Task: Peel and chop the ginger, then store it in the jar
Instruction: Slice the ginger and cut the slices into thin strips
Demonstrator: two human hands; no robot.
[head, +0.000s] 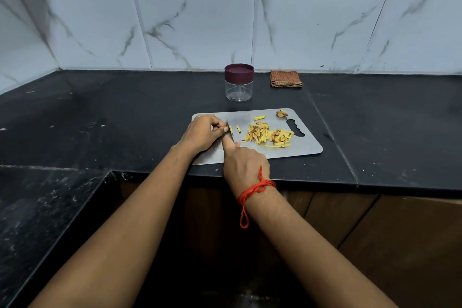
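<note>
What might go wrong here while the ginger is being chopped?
1. The left hand pinches a tiny ginger bit right against the knife held in the right hand; fingertips could get nicked.
2. The board lies near the edge of the counter and might slide.
</note>
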